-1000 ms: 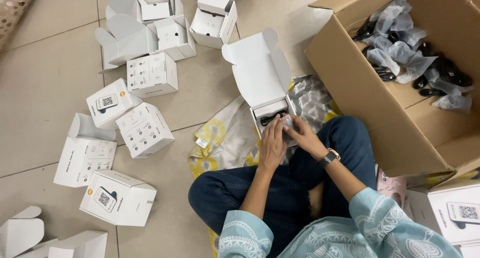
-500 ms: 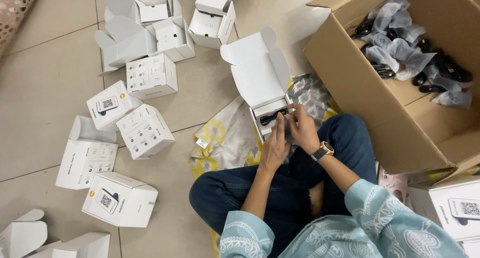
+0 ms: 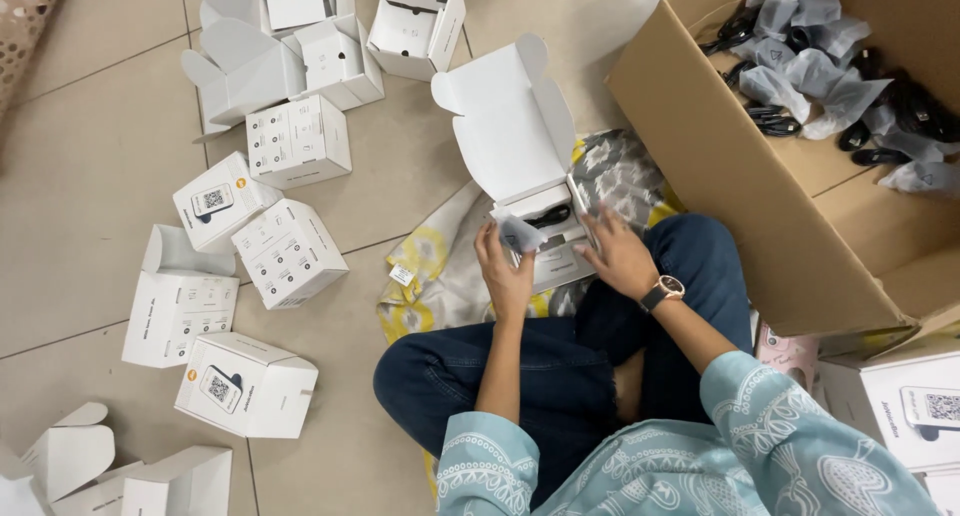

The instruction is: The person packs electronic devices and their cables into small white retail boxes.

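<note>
floor [image 3: 90, 176]: beige tiles | white cartons [image 3: 290, 251] scattered (some open) | brown cardboard box [image 3: 740, 176] | patterned cloth [image 3: 440, 266]

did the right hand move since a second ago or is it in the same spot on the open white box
Yes. The right hand has drawn apart from the left hand and now lies flat on the right edge of the open white box, toward the cardboard carton.

Open box [image 3: 530, 196] on patterned cloth [image 3: 440, 266] before the person's crossed legs [image 3: 560, 366], lid up; left hand [image 3: 505, 271] at its left edge, right hand [image 3: 620, 256] at its right. Large cardboard carton [image 3: 760, 196] to the right, bagged cables [image 3: 830, 76] in it. Closed and open small boxes [image 3: 285, 251] on floor to the left, more beyond the open box
</note>
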